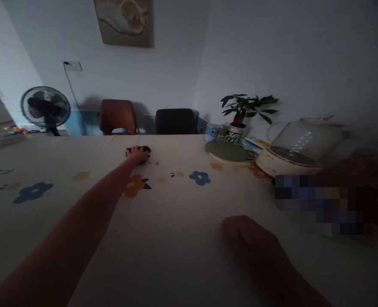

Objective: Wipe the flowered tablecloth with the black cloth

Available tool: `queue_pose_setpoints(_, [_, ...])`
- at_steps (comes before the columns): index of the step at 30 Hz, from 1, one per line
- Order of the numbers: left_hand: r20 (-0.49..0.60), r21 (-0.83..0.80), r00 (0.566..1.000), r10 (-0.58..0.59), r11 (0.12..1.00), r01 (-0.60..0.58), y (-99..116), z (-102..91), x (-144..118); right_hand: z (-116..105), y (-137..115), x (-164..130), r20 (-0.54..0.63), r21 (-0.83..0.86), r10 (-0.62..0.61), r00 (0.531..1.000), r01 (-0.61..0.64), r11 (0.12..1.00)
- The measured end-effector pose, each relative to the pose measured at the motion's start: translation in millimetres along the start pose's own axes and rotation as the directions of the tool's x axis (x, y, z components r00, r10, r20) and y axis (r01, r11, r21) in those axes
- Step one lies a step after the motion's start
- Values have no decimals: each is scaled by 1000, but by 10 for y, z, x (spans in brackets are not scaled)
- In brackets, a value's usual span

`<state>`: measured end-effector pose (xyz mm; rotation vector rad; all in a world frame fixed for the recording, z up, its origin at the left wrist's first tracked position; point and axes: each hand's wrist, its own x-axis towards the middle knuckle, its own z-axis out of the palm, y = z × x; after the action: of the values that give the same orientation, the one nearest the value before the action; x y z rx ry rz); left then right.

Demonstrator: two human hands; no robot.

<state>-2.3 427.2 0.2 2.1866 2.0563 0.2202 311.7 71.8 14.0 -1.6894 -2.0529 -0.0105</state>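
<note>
My left arm stretches far across the table, and my left hand (137, 155) lies on a small black object (139, 149) near the far edge; the fingers cover part of it, so I cannot make out whether they grip it. My right hand (245, 236) rests close to me on the white flower-print tablecloth (176, 221), fingers curled under, with nothing visible in it. The room is dim and the picture is blurred.
At the right stand an electric pot with a glass lid (296, 153), a green round mat (229, 152), a potted plant (240, 117) and a small can (212, 131). Two chairs (117, 116) and a floor fan (45, 108) stand beyond the far edge.
</note>
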Motion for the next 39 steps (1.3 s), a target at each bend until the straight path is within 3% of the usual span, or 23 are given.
queue_pose_setpoints(3, [24,-12,999,46,999,-45,666,123,-55,21,-21,-7,-54,-66,-128,990,125,990])
queue_pose_setpoints(6, [55,-26,981,184,983,-183,1278,250,-188,79,-15,-22,-147,-122,-203,968,186,975])
queue_pose_setpoints(11, [97,-47,896,433,902,-430,2189,442,-588,125,13,-27,-208,-210,-223,952,179,961])
queue_pose_setpoints(15, [103,-65,820,564,826,-560,2731,547,-975,79,33,1,-173,-220,-225,959,185,958])
queue_pose_setpoints(18, [111,-76,772,626,780,-622,2943,577,-1203,52,32,24,-147,-243,-174,974,135,961])
queue_pose_setpoints(23, [107,-66,735,669,743,-666,2968,549,-1402,-26,-6,58,-57,-279,-11,998,-5,960])
queue_pose_setpoints(26, [108,-49,710,696,717,-696,2847,504,-1508,-96,-33,76,-39,-261,113,993,-119,958])
queue_pose_setpoints(28, [120,-34,669,733,677,-735,2715,462,-1607,-130,-45,83,-36,-246,172,984,-176,953])
queue_pose_setpoints(31, [149,-20,605,782,614,-789,2453,393,-1791,-151,-48,89,-47,-231,212,976,-217,948])
queue_pose_setpoints(36, [136,-3,611,780,617,-787,1864,370,-2130,-160,-55,97,-53,-224,264,963,-269,937])
queue_pose_setpoints(39, [77,20,575,814,575,-818,1375,413,-2327,-170,-71,97,-37,-222,290,956,-291,931])
